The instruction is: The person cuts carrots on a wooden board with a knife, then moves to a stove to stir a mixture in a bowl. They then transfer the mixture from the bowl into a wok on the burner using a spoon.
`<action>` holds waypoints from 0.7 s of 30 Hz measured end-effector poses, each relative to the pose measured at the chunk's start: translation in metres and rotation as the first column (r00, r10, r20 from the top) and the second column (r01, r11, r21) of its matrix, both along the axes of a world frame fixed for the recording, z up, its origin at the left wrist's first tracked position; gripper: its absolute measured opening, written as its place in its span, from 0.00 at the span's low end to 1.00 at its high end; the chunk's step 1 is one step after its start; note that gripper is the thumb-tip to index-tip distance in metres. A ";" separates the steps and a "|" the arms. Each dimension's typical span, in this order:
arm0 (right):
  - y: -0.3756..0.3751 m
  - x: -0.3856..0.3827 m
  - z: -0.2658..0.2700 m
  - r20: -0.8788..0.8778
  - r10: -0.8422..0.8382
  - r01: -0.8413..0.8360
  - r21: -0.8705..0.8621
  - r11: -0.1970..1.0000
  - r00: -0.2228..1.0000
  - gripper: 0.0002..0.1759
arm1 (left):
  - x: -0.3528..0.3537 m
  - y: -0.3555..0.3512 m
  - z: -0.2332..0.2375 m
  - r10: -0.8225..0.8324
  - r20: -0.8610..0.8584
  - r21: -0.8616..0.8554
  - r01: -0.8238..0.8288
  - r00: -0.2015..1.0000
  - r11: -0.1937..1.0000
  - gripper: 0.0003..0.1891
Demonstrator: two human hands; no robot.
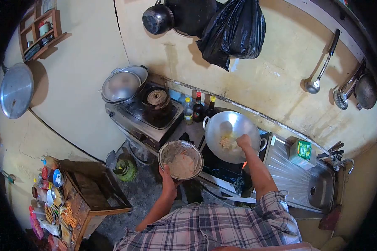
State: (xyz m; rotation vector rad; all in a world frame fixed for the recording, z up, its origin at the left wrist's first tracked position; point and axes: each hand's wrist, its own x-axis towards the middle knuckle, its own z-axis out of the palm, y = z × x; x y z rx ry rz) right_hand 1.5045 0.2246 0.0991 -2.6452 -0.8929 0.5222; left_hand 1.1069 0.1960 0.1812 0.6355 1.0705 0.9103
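Note:
My left hand (167, 179) grips the rim and side of a metal bowl (160, 155), which holds a thick, pale pinkish mixture (182, 164). The bowl is in front of me, to the left of the wok (218, 125). Over the wok's right side is my right hand (244, 141), its fingers closed; whatever they hold, if anything, is too small or hidden to make out. The wok is wide, silvery and two-handled, standing on a black stove (215, 168). A small pale lump of food (226, 143) lies in its bottom, beside my right hand.
Left of the wok stand several bottles (198, 109) and another stove (144, 127) with a dark lidded pot (157, 102) and a covered pan (123, 85). A steel sink (321, 190) is at right, a green-and-white box (302, 152) beside it. A wooden table (81, 209) is lower left.

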 end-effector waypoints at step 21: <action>-0.125 -0.089 0.137 0.008 0.392 -0.242 0.798 0.552 0.920 0.12 | 0.038 0.005 -0.007 -0.191 0.095 0.118 0.180 0.977 0.977 0.36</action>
